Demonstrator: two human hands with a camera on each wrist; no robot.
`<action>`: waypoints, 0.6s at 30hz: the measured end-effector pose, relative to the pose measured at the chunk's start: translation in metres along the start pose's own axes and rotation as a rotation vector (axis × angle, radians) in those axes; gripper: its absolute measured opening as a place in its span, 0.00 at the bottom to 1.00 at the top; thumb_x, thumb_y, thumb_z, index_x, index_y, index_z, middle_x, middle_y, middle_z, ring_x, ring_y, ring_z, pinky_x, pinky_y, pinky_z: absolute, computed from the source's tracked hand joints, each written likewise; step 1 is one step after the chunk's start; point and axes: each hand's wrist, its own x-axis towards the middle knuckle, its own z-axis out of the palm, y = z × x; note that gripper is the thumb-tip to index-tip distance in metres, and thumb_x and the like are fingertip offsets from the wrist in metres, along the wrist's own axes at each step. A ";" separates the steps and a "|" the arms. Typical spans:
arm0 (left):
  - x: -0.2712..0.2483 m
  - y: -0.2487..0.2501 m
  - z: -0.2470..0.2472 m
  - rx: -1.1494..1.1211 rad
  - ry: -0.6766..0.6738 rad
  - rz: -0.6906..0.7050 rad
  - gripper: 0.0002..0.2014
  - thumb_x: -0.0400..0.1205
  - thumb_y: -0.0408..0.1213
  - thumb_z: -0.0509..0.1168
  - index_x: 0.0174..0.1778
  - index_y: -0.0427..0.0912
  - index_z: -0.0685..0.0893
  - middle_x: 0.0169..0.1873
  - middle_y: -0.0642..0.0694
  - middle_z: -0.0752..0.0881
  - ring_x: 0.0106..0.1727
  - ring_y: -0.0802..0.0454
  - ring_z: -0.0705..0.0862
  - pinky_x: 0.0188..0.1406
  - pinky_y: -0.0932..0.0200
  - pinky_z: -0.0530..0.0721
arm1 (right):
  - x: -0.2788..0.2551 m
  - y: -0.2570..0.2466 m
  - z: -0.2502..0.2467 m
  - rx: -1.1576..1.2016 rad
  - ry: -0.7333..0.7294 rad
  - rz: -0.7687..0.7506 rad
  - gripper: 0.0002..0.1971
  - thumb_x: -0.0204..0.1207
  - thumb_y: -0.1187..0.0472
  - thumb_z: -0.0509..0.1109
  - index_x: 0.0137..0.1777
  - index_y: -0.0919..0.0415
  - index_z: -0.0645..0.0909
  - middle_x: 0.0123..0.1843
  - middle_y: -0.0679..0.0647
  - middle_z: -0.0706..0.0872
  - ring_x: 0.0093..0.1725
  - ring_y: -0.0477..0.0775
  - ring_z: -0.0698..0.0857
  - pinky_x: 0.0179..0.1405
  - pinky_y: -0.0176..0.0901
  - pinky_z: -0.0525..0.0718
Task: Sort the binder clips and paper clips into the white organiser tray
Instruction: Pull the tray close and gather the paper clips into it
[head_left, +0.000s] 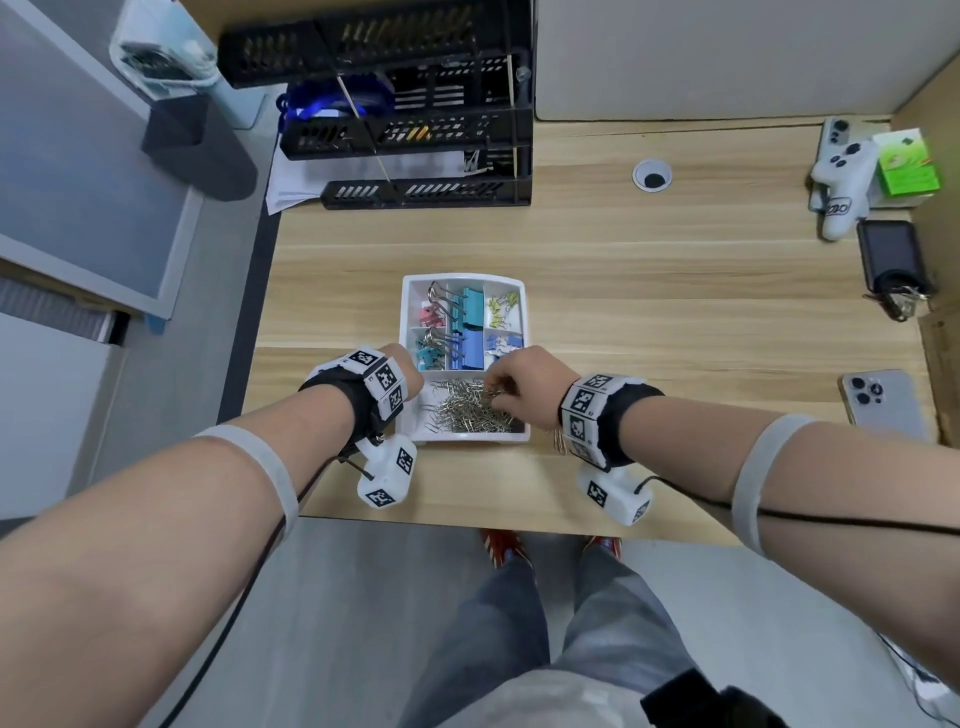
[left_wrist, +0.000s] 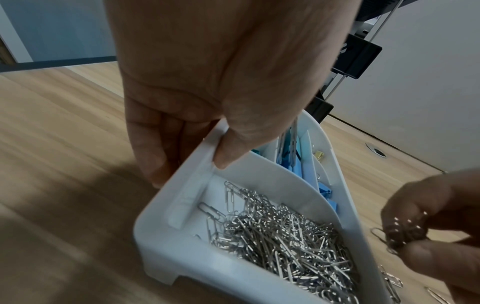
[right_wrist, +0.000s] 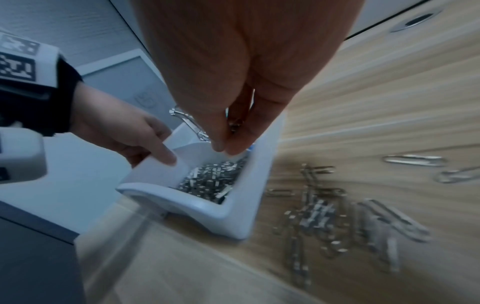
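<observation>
My left hand (left_wrist: 207, 86) grips the white organiser tray (head_left: 410, 322) rim. My right hand (head_left: 524, 384) pinches a small bunch of paper clips (left_wrist: 400, 234), uncountable, above the front compartment's heap (head_left: 467, 410). Seven compartments; binder clips (head_left: 460, 312) fill six.

Smooth white plastic organiser tray (head_left: 410, 306), slight sheen. Shiny silver wire paper clips (head_left: 467, 410). Matt light wood-grain worktop (head_left: 649, 291). Black perforated plastic stacked trays (head_left: 415, 130), far-left corner.

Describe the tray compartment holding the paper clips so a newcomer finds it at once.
On the wooden desk sits a white organiser tray. Its nearest compartment, full-width, holds a silver paper clip pile; the smaller compartments behind hold coloured binder clips.
</observation>
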 end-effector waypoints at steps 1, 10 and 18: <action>0.003 0.000 0.002 -0.013 0.006 0.004 0.12 0.86 0.30 0.55 0.36 0.37 0.72 0.29 0.46 0.71 0.27 0.53 0.69 0.27 0.63 0.69 | 0.002 -0.004 0.005 0.009 -0.016 -0.009 0.06 0.76 0.63 0.75 0.51 0.58 0.89 0.43 0.47 0.85 0.42 0.45 0.80 0.43 0.32 0.73; 0.014 -0.002 0.008 -0.072 0.050 0.032 0.14 0.85 0.31 0.57 0.32 0.39 0.69 0.29 0.45 0.71 0.27 0.52 0.70 0.24 0.62 0.67 | -0.008 0.007 0.002 0.062 0.080 0.051 0.07 0.75 0.64 0.73 0.51 0.57 0.88 0.47 0.50 0.88 0.44 0.48 0.84 0.49 0.41 0.84; 0.014 -0.007 0.010 -0.120 0.070 0.040 0.17 0.84 0.32 0.60 0.27 0.41 0.68 0.28 0.45 0.73 0.45 0.43 0.78 0.49 0.56 0.79 | -0.053 0.090 -0.046 -0.173 0.063 0.468 0.30 0.56 0.53 0.81 0.60 0.48 0.77 0.53 0.48 0.73 0.52 0.55 0.79 0.53 0.47 0.83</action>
